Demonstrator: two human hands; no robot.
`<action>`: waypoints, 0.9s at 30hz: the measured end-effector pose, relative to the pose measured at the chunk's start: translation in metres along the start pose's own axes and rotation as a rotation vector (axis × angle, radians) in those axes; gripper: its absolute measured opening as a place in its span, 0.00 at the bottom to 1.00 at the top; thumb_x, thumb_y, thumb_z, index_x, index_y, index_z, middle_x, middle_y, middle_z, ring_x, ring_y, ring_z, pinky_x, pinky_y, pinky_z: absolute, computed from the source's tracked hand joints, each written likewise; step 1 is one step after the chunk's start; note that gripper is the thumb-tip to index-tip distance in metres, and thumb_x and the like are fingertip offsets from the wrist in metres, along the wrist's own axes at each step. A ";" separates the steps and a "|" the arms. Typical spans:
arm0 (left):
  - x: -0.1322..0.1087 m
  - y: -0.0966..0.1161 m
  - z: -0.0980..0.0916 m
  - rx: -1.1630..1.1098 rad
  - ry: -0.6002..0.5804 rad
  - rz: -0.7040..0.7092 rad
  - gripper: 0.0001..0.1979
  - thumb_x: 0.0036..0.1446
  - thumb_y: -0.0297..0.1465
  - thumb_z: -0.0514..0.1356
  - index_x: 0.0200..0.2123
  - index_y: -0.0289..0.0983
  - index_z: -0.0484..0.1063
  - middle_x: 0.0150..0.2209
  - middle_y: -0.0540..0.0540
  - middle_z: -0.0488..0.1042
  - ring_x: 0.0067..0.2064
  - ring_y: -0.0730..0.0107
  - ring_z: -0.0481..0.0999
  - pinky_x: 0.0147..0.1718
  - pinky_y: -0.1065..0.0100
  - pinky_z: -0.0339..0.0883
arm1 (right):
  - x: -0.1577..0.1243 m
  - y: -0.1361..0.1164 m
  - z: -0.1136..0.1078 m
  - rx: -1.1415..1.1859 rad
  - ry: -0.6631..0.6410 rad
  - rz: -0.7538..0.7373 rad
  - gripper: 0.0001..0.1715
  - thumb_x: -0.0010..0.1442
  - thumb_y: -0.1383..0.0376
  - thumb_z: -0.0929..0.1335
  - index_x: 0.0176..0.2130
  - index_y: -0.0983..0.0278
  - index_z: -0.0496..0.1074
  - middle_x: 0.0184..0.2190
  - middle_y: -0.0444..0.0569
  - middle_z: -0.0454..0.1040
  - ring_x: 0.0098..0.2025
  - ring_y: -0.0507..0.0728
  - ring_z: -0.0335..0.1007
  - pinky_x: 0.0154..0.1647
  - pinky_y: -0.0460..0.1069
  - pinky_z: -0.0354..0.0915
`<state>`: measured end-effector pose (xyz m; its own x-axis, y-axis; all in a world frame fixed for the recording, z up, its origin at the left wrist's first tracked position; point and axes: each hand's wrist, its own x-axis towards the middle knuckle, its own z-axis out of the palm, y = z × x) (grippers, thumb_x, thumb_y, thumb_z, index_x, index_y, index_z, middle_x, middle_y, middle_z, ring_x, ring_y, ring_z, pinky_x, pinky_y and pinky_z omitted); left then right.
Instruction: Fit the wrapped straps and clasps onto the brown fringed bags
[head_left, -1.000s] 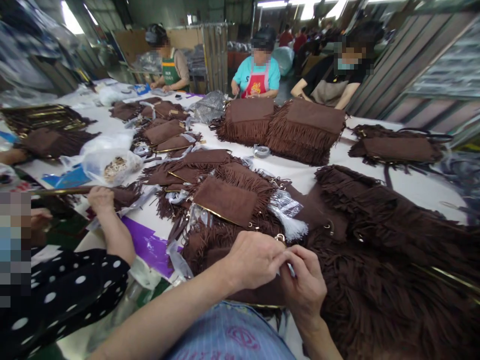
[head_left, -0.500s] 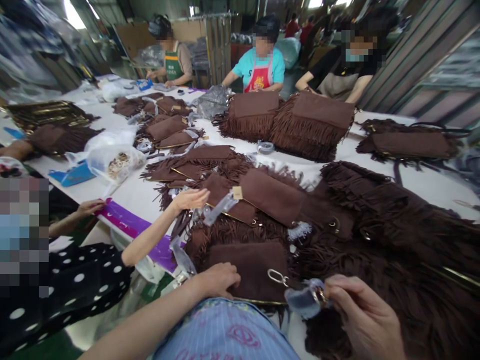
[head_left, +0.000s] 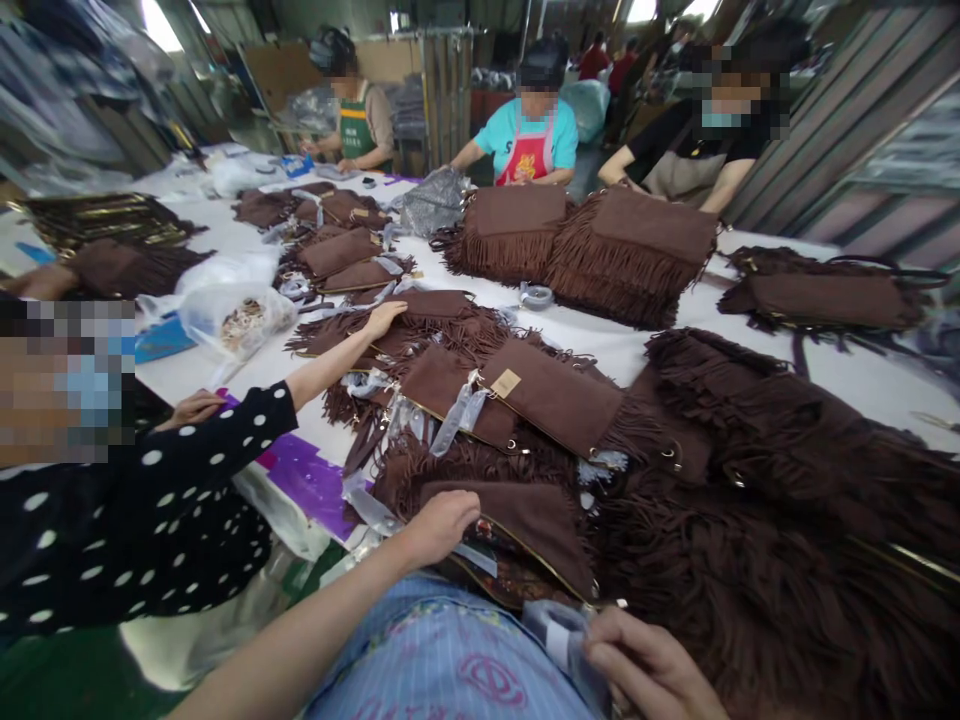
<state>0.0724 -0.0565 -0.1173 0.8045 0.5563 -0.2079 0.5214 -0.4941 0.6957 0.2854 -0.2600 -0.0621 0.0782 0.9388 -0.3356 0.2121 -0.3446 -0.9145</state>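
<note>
My left hand point(head_left: 441, 522) grips the near left edge of a brown suede fringed bag point(head_left: 525, 525) lying at the table's front edge, lifting its flap so the patterned lining shows. My right hand point(head_left: 649, 665) is low at the front, fingers closed on a small clear plastic wrap point(head_left: 561, 635) by the bag's near corner. A second bag with a tan tag point(head_left: 551, 392) lies just beyond.
A co-worker in a polka-dot sleeve point(head_left: 172, 470) reaches a hand point(head_left: 382, 318) over the bags at the left. Many brown fringed bags point(head_left: 787, 500) cover the white table point(head_left: 600, 345). A plastic bag of rings point(head_left: 232, 320) sits at left. Three people work at the far side.
My left hand has raised the near bag's flap, exposing the lining. My right hand moved down and left with the plastic wrap. The co-worker's hand reached farther across the table.
</note>
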 end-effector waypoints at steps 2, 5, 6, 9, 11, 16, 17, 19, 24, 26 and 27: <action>0.002 0.003 -0.004 -0.067 0.064 -0.029 0.13 0.65 0.29 0.47 0.28 0.38 0.63 0.27 0.52 0.64 0.30 0.72 0.63 0.31 0.71 0.56 | 0.018 0.004 0.018 0.032 -0.037 0.029 0.18 0.59 0.55 0.65 0.24 0.62 0.69 0.18 0.39 0.62 0.23 0.50 0.58 0.24 0.45 0.56; 0.007 -0.001 -0.003 -0.172 0.114 -0.080 0.13 0.65 0.30 0.46 0.27 0.38 0.60 0.26 0.53 0.61 0.28 0.72 0.59 0.30 0.71 0.53 | 0.046 0.010 0.038 0.039 -0.025 0.024 0.16 0.59 0.56 0.63 0.25 0.62 0.66 0.19 0.38 0.60 0.23 0.50 0.56 0.25 0.45 0.53; 0.009 -0.006 -0.001 -0.227 0.127 -0.119 0.13 0.64 0.30 0.47 0.26 0.38 0.59 0.25 0.53 0.60 0.29 0.72 0.59 0.31 0.70 0.53 | 0.056 0.011 0.044 0.025 -0.027 0.011 0.15 0.60 0.56 0.63 0.25 0.62 0.66 0.19 0.38 0.60 0.23 0.50 0.56 0.25 0.45 0.53; 0.016 -0.022 0.006 -0.384 0.152 -0.256 0.13 0.61 0.31 0.49 0.23 0.38 0.57 0.24 0.54 0.58 0.29 0.72 0.57 0.31 0.70 0.52 | 0.082 0.015 0.056 -0.070 -0.055 -0.039 0.13 0.59 0.59 0.63 0.25 0.62 0.68 0.19 0.39 0.62 0.24 0.51 0.57 0.27 0.45 0.52; 0.021 -0.033 0.011 -0.443 0.158 -0.317 0.13 0.60 0.32 0.49 0.22 0.38 0.55 0.24 0.55 0.57 0.29 0.72 0.57 0.31 0.70 0.52 | 0.098 0.018 0.063 -0.120 -0.055 -0.073 0.12 0.58 0.62 0.64 0.25 0.62 0.69 0.20 0.40 0.64 0.26 0.52 0.60 0.29 0.46 0.53; 0.027 -0.050 0.027 -0.588 0.176 -0.444 0.12 0.56 0.35 0.50 0.23 0.39 0.56 0.23 0.55 0.57 0.28 0.72 0.57 0.28 0.71 0.52 | 0.122 0.028 0.082 0.109 -0.094 -0.028 0.08 0.49 0.62 0.69 0.22 0.62 0.70 0.23 0.42 0.67 0.30 0.53 0.62 0.33 0.47 0.55; 0.027 -0.052 0.030 -0.623 0.179 -0.467 0.12 0.56 0.36 0.51 0.23 0.39 0.56 0.23 0.55 0.56 0.27 0.72 0.57 0.28 0.71 0.52 | 0.124 0.029 0.086 0.154 -0.123 0.006 0.10 0.49 0.61 0.70 0.21 0.63 0.70 0.22 0.41 0.66 0.28 0.53 0.61 0.31 0.46 0.55; 0.027 -0.055 0.035 -0.691 0.181 -0.503 0.12 0.55 0.38 0.51 0.23 0.39 0.56 0.23 0.55 0.55 0.26 0.73 0.56 0.27 0.71 0.52 | 0.129 0.032 0.094 0.213 -0.175 0.063 0.12 0.49 0.59 0.69 0.21 0.63 0.69 0.18 0.39 0.64 0.24 0.51 0.58 0.27 0.46 0.54; 0.025 -0.057 0.039 -0.815 0.193 -0.518 0.09 0.54 0.36 0.52 0.26 0.38 0.59 0.23 0.55 0.58 0.26 0.73 0.59 0.28 0.71 0.56 | 0.140 0.036 0.114 0.362 -0.212 0.253 0.18 0.47 0.51 0.70 0.23 0.62 0.66 0.13 0.36 0.61 0.15 0.46 0.47 0.18 0.44 0.44; 0.023 -0.055 0.034 -0.848 0.207 -0.497 0.05 0.54 0.33 0.53 0.30 0.37 0.62 0.25 0.54 0.62 0.29 0.73 0.62 0.32 0.71 0.58 | 0.144 0.038 0.118 0.408 -0.187 0.330 0.21 0.45 0.48 0.70 0.23 0.61 0.65 0.11 0.33 0.58 0.13 0.45 0.41 0.16 0.44 0.38; 0.022 -0.053 0.030 -0.863 0.206 -0.475 0.04 0.53 0.31 0.54 0.33 0.37 0.65 0.27 0.53 0.64 0.31 0.72 0.65 0.34 0.71 0.59 | 0.145 0.039 0.120 0.433 -0.175 0.357 0.22 0.45 0.47 0.71 0.24 0.61 0.65 0.11 0.33 0.57 0.13 0.45 0.40 0.16 0.44 0.36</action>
<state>0.0707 -0.0385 -0.1794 0.4592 0.7153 -0.5268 0.3252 0.4166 0.8490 0.1885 -0.1374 -0.1732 -0.0981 0.7631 -0.6388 -0.2175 -0.6428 -0.7345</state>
